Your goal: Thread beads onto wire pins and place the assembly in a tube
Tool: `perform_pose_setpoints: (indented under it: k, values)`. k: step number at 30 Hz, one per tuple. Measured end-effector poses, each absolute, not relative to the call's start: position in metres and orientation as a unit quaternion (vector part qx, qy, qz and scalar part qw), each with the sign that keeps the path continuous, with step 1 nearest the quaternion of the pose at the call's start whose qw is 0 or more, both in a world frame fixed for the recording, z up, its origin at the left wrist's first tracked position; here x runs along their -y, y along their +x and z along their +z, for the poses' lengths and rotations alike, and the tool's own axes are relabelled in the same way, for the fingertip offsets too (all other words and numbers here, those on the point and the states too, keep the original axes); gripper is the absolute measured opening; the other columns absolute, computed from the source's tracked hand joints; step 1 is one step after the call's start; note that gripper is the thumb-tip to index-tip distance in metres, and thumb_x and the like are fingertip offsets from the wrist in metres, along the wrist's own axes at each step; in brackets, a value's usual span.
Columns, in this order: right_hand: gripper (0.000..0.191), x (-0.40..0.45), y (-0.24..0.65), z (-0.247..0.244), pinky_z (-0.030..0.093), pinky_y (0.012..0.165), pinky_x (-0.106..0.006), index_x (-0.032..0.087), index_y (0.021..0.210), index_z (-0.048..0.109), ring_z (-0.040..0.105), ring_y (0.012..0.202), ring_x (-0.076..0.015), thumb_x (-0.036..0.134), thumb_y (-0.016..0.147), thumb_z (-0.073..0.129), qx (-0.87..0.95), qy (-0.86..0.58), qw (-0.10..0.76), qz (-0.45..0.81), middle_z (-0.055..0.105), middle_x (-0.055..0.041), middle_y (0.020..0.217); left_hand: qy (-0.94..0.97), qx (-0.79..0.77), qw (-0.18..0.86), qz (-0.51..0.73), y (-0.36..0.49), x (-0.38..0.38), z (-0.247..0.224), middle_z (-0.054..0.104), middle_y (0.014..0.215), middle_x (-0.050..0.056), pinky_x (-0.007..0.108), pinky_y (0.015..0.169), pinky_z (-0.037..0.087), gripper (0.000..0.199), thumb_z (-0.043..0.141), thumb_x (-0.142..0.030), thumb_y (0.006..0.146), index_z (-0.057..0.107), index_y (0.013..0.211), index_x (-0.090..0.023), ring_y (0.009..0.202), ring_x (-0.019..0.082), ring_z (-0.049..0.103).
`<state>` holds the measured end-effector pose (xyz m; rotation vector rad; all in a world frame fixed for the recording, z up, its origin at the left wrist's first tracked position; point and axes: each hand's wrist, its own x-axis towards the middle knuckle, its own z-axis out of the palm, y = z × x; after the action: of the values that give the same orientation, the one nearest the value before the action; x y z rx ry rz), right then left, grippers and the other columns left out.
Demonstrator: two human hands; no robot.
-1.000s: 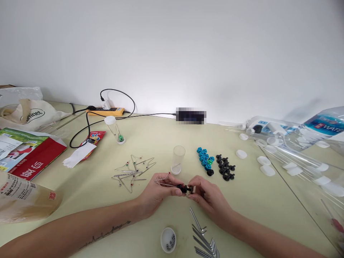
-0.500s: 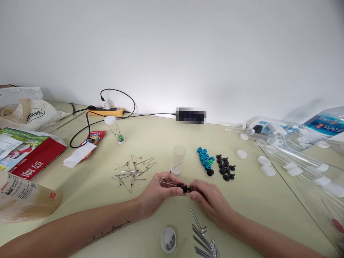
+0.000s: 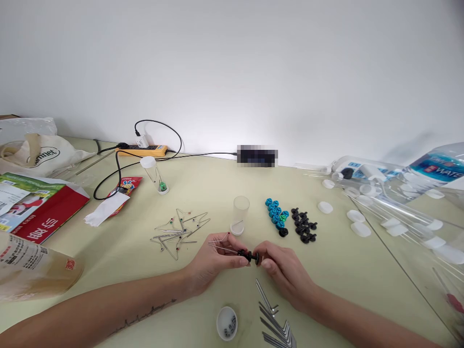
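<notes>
My left hand (image 3: 217,256) pinches a small black fitting (image 3: 243,253) between thumb and fingers, and a thin bent wire (image 3: 221,246) runs from it across my fingers. At the fitting's right end sits a black thumb screw (image 3: 257,258). The curled fingers of my right hand (image 3: 281,268) are at that screw's head, the index fingertip against it and the thumb slightly off it. Just beyond my hands stands a clear tube (image 3: 241,210) with a white base. Nearer me are a white cup (image 3: 227,323) of tiny metal pieces and several hex keys (image 3: 273,321).
Bent wires (image 3: 181,232) lie in a pile at left. Blue fittings (image 3: 274,211) and black thumb screws (image 3: 303,224) are grouped at right. White caps (image 3: 358,229) and clear tubes (image 3: 409,208) fill the far right. A capped tube (image 3: 155,176) stands back left, before an orange power strip (image 3: 154,150).
My right thumb has drawn back a little from the thumb screw, so more of its round head shows. My left hand has shifted slightly left with the fitting and wire.
</notes>
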<state>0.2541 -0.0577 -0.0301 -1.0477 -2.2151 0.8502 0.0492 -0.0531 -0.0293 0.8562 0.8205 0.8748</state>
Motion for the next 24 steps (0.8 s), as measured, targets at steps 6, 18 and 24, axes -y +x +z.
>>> perform_pose_setpoints:
  k: [6, 18, 24]
  values:
    - [0.041, 0.0588, 0.2559, -0.0297, 0.040, 0.067, -0.026, 0.022, 0.101, 0.052, 0.052, 0.067, -0.0153, 0.050, 0.096, 0.022, 0.805, -0.376, 0.299, 0.347, 0.058, -0.0035, 0.082, 0.373, -0.375, 0.740, 0.416, 0.0497, 0.0530, -0.0290, 0.069, 0.079, 0.004, 0.028, 0.077, 0.045, 0.023, 0.080, -0.019, 0.059, 0.064, 0.075, -0.014, 0.076, 0.015, 0.062]
    - [0.039, 0.0582, 0.2564, -0.0299, 0.037, 0.065, -0.026, 0.021, 0.092, 0.053, 0.050, 0.067, -0.0149, 0.043, 0.098, 0.020, 0.807, -0.393, 0.291, 0.330, 0.056, -0.0014, 0.074, 0.360, -0.361, 0.752, 0.417, 0.0492, 0.0526, -0.0300, 0.070, 0.080, 0.004, 0.030, 0.078, 0.044, 0.023, 0.080, -0.016, 0.060, 0.064, 0.076, -0.014, 0.076, 0.015, 0.063]
    - [0.024, 0.0554, 0.2520, -0.0300, 0.030, 0.055, -0.022, 0.021, 0.076, 0.044, 0.043, 0.058, -0.0117, 0.035, 0.094, 0.040, 0.823, -0.418, 0.238, 0.302, 0.048, 0.0030, 0.064, 0.371, -0.361, 0.758, 0.397, 0.0485, 0.0520, -0.0329, 0.070, 0.077, 0.004, 0.029, 0.076, 0.045, 0.023, 0.081, -0.013, 0.057, 0.065, 0.073, -0.014, 0.073, 0.015, 0.063]
